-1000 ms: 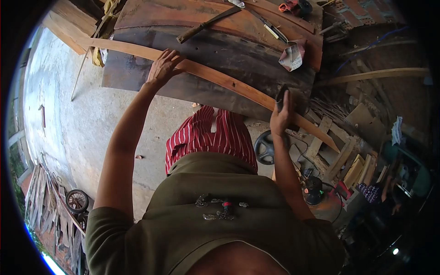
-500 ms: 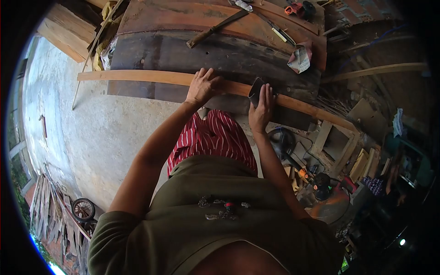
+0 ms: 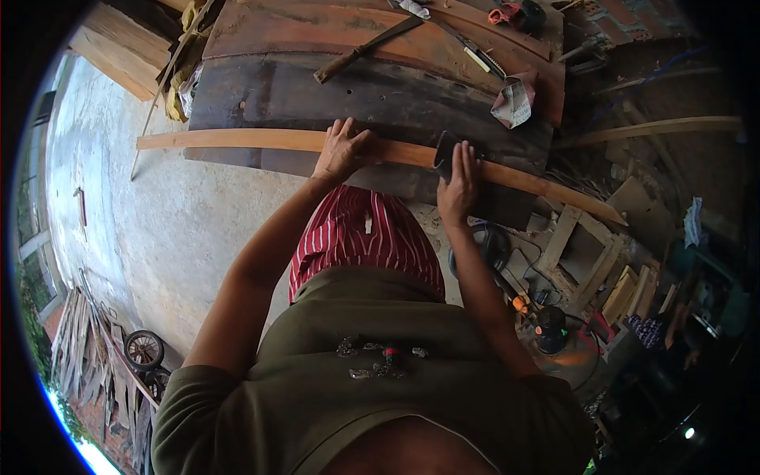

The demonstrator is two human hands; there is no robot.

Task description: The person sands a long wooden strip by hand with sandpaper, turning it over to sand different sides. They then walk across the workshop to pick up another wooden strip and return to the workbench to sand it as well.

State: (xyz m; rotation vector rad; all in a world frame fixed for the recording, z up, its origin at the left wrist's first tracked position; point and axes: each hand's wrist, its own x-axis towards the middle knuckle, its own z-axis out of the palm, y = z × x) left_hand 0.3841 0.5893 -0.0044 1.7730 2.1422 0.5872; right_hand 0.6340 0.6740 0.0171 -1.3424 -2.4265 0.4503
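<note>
A long curved wooden strip (image 3: 237,141) lies along the near edge of a dark workbench (image 3: 380,95). My left hand (image 3: 342,150) grips the strip near its middle and holds it down. My right hand (image 3: 457,184) presses a dark sanding pad (image 3: 446,152) against the strip just to the right of the left hand. The strip's right end juts past the bench corner over the clutter on the floor.
On the bench lie a long-handled tool (image 3: 366,47), a folded sheet of sandpaper (image 3: 513,101), a pencil-like tool (image 3: 479,55) and an orange tool (image 3: 507,13). Wood scraps, a router (image 3: 550,328) and a black wheel (image 3: 484,245) lie at right. Planks and a small wheel (image 3: 144,348) are at lower left.
The strip swung from a diagonal to lie along the bench edge. My left hand slid right to its middle and my right hand brought the pad onto it.
</note>
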